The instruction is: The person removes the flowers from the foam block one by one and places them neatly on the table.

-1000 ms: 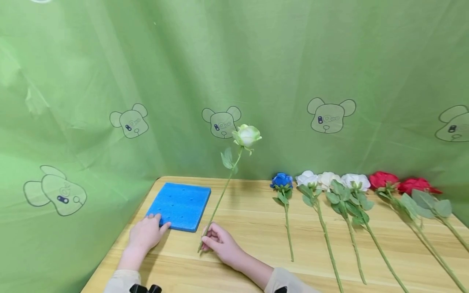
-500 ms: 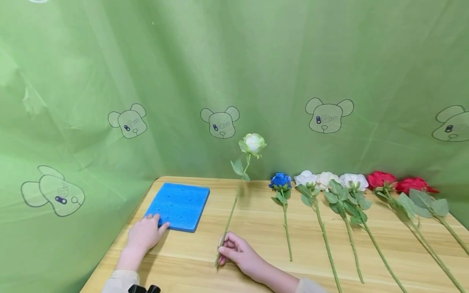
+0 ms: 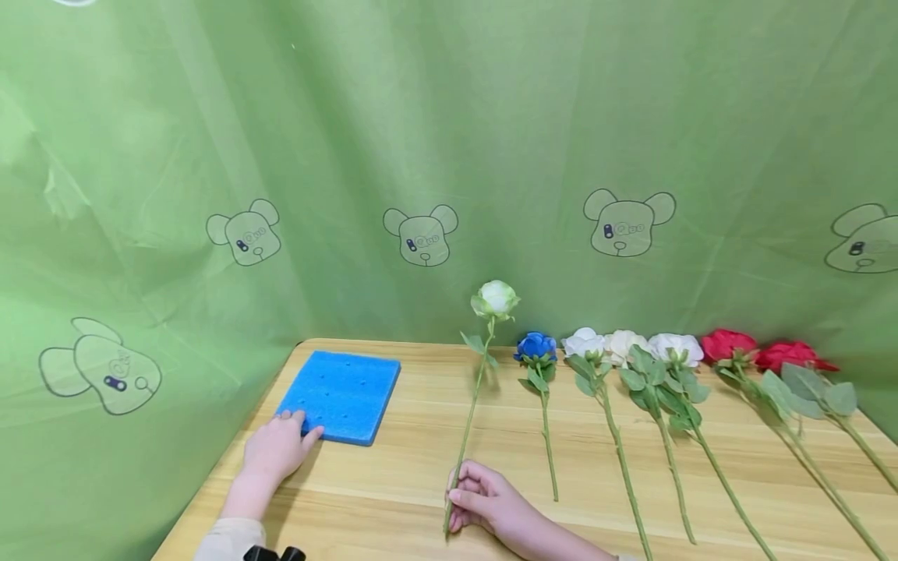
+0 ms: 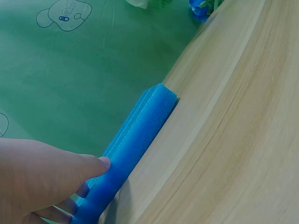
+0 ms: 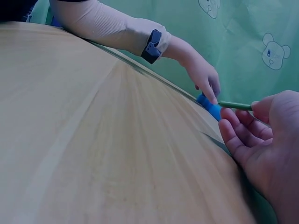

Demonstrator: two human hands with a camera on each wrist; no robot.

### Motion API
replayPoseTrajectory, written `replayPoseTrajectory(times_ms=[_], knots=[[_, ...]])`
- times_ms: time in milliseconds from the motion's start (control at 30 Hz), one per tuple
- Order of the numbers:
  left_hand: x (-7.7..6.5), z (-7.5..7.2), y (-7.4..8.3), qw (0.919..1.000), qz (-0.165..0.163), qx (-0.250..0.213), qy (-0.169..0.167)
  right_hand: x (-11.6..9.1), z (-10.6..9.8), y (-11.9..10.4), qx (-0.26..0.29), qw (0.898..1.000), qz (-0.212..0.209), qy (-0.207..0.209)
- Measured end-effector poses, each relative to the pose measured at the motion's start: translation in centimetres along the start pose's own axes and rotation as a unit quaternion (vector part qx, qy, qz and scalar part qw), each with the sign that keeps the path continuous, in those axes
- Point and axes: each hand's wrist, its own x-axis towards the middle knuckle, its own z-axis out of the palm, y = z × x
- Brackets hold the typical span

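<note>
Near its lower end, my right hand pinches the green stem of a white rose with greenish outer petals. The rose stands nearly upright, leaning slightly right, its bloom just left of a blue rose. In the right wrist view, the stem's lower end sticks out between thumb and fingers. My left hand rests on the near left corner of a blue foam block with small holes. In the left wrist view, its thumb lies along the foam's edge; the other fingers are partly hidden.
On the right of the wooden table, white and cream roses and red roses lie in a row beside the blue one, blooms toward the back. A green curtain with printed bear heads hangs behind and to the left.
My right hand has moved right and nearer with the white-green rose, whose bloom is lower and whose stem is more upright. The left hand and the foam block have stayed in place.
</note>
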Motion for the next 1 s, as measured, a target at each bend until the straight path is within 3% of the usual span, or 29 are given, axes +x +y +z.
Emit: replayPoseTrajectory(times_ms=[400, 1000], knots=[[-0.3, -0.4, 0.4, 1.0000, 0.006, 0.000, 0.003, -1.3, -0.8, -0.3, 0.075, 0.997, 0.035, -0.005], [-0.4, -0.6, 0.4, 0.9999, 0.010, 0.004, 0.010, -1.5, -1.3, -0.7, 0.186, 0.979, 0.082, -0.020]])
